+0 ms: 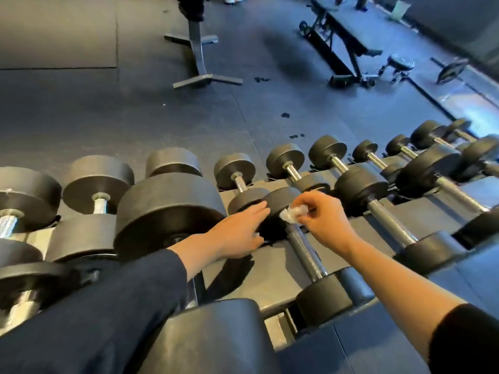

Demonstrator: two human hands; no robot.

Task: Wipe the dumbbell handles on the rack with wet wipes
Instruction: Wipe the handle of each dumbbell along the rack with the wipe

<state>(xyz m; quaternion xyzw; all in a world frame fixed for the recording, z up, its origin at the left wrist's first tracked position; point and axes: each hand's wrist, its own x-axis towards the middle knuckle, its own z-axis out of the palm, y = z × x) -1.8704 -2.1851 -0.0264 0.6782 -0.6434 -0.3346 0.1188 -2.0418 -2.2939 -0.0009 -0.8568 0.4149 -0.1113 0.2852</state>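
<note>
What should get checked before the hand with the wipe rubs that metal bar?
1. Wipe in hand: ok. The right hand pinches the crumpled white wet wipe.
2. Wipe at the bar: ok. It sits at the far end of the knurled grey metal dumbbell handle.
3. Dumbbell steadied: ok. The left hand rests against its far black round rubber head.
4. Handle path free: ok. Nothing covers the bar down to the near head.
5. Wipe wet enough: cannot tell.
6. Dumbbell seated on the grey metal rack: ok, it lies in its cradle.
</note>
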